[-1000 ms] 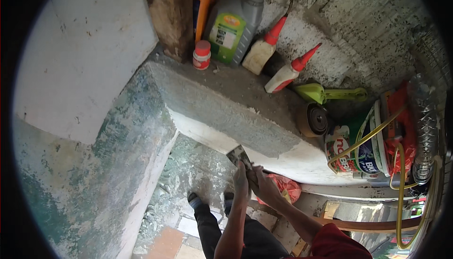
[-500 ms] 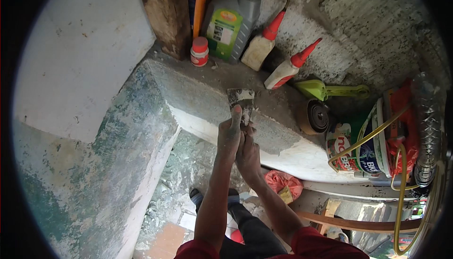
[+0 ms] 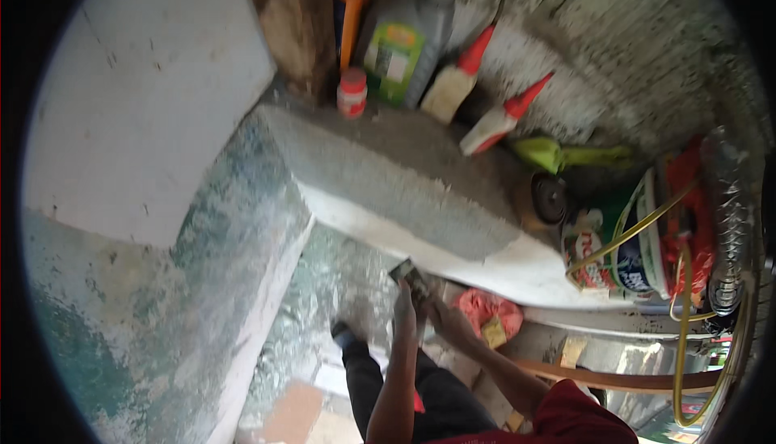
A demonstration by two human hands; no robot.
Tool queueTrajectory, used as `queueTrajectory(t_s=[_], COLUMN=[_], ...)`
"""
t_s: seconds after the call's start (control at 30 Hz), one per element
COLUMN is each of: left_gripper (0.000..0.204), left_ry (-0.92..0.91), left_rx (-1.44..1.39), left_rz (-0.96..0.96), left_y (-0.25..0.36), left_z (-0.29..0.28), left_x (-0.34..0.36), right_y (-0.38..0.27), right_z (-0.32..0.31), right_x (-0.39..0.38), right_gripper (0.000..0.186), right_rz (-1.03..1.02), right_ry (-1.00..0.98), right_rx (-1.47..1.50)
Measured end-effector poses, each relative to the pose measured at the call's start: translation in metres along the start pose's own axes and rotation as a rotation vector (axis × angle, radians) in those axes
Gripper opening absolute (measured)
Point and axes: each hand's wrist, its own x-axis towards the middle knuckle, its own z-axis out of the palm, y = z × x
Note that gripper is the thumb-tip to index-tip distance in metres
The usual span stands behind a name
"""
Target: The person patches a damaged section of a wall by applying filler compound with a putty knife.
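Note:
A metal scraper (image 3: 405, 271) with a pale, smeared blade is held in both my hands near the lower white part of the ledge (image 3: 378, 225). My left hand (image 3: 406, 306) is closed on it from the left, near the blade. My right hand (image 3: 443, 320) grips it lower down on the right, around the handle end, which is hidden by the fingers. The blade is tilted toward the upper left; whether it touches the ledge I cannot tell. The picture is somewhat blurred.
On the ledge stand a small red-capped jar (image 3: 352, 93), a grey jug (image 3: 404, 40), red-nozzled bottles (image 3: 449, 95), a green tool (image 3: 540, 155), a roll (image 3: 540, 201) and a bucket (image 3: 598, 250). A mottled wall (image 3: 145, 315) is on the left; a red plastic bag (image 3: 485, 315) lies below the ledge.
Half a second ago the scraper was up over the grey face of the ledge; now both hands and the scraper are lower, tilted left again, much as one second ago.

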Motion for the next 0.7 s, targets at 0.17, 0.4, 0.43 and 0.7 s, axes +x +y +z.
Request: queueTrajectory(t_s=[0.17, 0.4, 0.43, 0.7], left_gripper=[0.035, 0.032, 0.031, 0.039], left_ry=[-0.213, -0.269, -0.252, -0.128], left_rx=[0.040, -0.076, -0.113, -0.289], left_rz=[0.141, 0.158, 0.156, 0.206], left_y=[0.094, 0.080, 0.076, 0.035], left_z=[0.078, 0.051, 0.049, 0.032], left_x=[-0.057, -0.045, -0.045, -0.035], right_y=[-0.034, -0.028, -0.026, -0.009], right_z=[-0.026, -0.020, -0.022, -0.015], right_x=[0.000, -0.002, -0.003, -0.011], right_gripper=[0.018, 0.028, 0.029, 0.030], right_rz=[-0.215, 0.141, 0.205, 0.253], right_ry=[0.146, -0.225, -0.287, -0.365], right_rx=[0.157, 0.459, 0.504, 0.514])
